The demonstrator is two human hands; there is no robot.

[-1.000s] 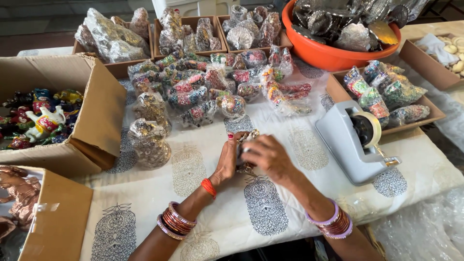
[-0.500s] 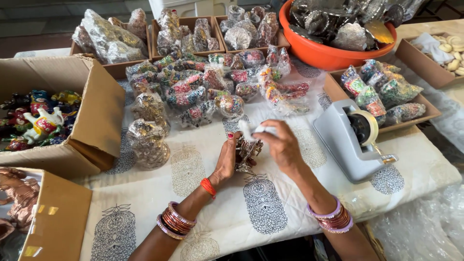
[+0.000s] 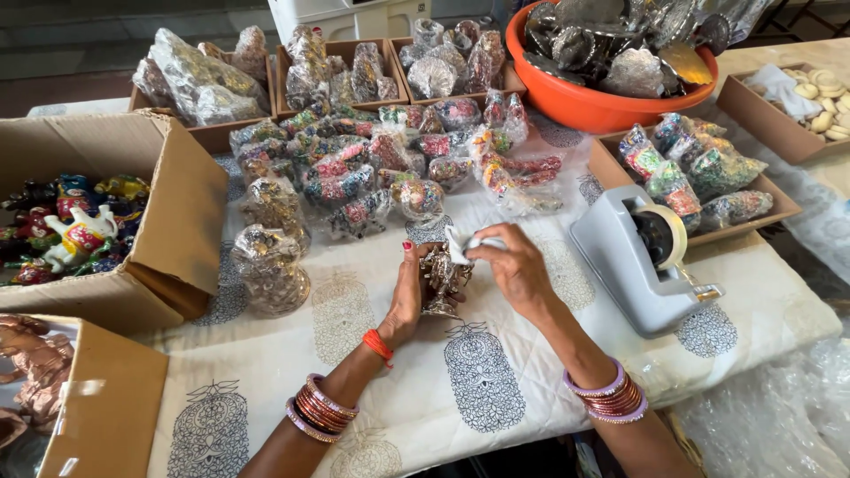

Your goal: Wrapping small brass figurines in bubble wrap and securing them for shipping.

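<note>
Your clearest room is the bare printed cloth on the tabletop [image 3: 496,389] between and below your forearms, open down to the near edge. Ahead of the left hand [image 3: 405,296] and right hand [image 3: 518,270], a crowd of wrapped figurines [image 3: 381,173] blocks any forward reach, starting just beyond the small metal figure [image 3: 440,281] you hold. To your left, two wrapped silver pieces [image 3: 270,257] stand near, and the open cardboard box [image 3: 168,221] walls that side behind them. To your right, the tape dispenser [image 3: 633,261] sits near your right wrist, with a narrow strip of cloth between them. The orange tub [image 3: 584,102] closes the far right.
</note>
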